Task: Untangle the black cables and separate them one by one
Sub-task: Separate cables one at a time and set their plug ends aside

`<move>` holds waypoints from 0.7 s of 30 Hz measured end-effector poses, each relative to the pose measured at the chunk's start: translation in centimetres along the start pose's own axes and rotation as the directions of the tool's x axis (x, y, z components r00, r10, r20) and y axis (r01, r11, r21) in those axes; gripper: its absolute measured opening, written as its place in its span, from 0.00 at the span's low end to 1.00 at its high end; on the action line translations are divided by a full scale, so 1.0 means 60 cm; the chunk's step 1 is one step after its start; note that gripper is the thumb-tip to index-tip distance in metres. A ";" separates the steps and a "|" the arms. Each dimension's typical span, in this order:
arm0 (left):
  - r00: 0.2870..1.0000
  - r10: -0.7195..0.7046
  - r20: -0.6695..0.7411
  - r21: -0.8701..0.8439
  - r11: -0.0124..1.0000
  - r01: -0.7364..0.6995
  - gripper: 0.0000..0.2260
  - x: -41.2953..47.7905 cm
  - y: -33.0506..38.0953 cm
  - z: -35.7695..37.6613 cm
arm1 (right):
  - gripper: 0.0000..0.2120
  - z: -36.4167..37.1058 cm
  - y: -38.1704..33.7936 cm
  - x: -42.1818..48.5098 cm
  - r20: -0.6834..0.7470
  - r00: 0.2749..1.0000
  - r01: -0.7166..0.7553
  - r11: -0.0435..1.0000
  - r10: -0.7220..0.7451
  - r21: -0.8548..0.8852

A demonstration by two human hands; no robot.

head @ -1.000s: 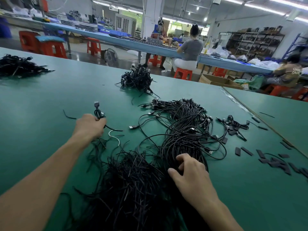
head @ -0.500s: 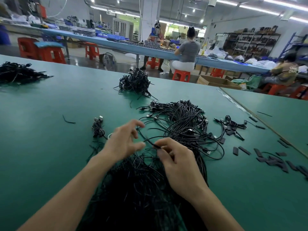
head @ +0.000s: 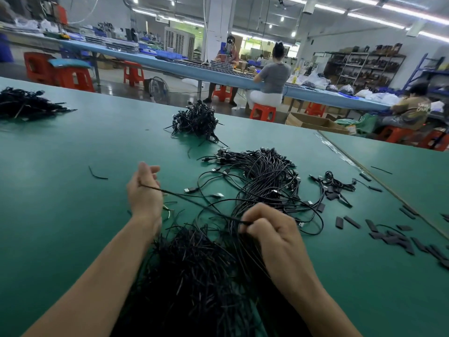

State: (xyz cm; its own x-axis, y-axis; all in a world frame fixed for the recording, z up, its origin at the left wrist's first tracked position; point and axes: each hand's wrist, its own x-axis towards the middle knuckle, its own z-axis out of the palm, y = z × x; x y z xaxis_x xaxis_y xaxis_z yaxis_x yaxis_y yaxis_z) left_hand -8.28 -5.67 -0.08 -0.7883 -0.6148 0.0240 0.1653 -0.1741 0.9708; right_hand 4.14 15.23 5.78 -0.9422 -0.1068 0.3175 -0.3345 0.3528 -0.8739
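Head view: left hand (head: 145, 190) and right hand (head: 272, 229) each pinch one black cable (head: 194, 203), taut btwn them, above the tangled pile (head: 194, 276) at the table's (head: 60, 190) near edge. Left grip is partly hidden, prob. curled round it. Best pull slowly, easing snags.

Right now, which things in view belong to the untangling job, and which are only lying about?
Job: left hand, right hand, stretched cable held between them, tangled cable pile.
Lying about: flat black strips, short offcut, cardboard box.
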 end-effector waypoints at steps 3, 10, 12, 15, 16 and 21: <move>0.989 0.021 -0.143 -0.061 0.998 -0.030 0.20 0.013 0.002 -0.011 | 0.09 -0.025 0.044 0.003 -0.171 0.970 -0.217 0.935 0.174 -0.281; 0.627 0.757 0.184 0.379 0.533 -0.756 0.14 -0.042 0.024 -0.013 | 0.20 0.003 0.053 -0.003 0.100 0.937 -0.198 0.745 0.334 -0.638; 0.503 0.772 0.387 0.505 0.279 -0.817 0.13 -0.055 0.027 -0.008 | 0.30 0.017 0.030 0.001 0.169 0.945 -0.169 0.863 0.279 -0.477; 0.428 0.676 0.600 0.549 0.041 -0.835 0.15 -0.066 0.028 -0.004 | 0.32 0.035 0.005 0.012 0.107 0.980 -0.123 0.927 0.171 -0.354; 0.416 0.634 0.652 0.522 0.024 -0.853 0.14 -0.070 0.029 -0.002 | 0.28 0.038 0.003 0.017 0.065 0.989 -0.103 0.929 0.134 -0.354; 0.385 0.538 0.750 0.342 0.184 -0.922 0.09 -0.086 0.035 0.004 | 0.10 0.040 0.009 0.038 -0.107 0.994 -0.015 0.961 -0.015 -0.276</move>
State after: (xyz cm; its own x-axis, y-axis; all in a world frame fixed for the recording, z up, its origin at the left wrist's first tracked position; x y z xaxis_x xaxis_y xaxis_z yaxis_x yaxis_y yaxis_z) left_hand -3.98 -2.68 1.90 -0.6590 0.2460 0.7108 0.5546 0.7973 0.2383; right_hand 1.74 12.95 5.16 -0.9297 -0.0124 0.3681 -0.3022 0.5972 -0.7430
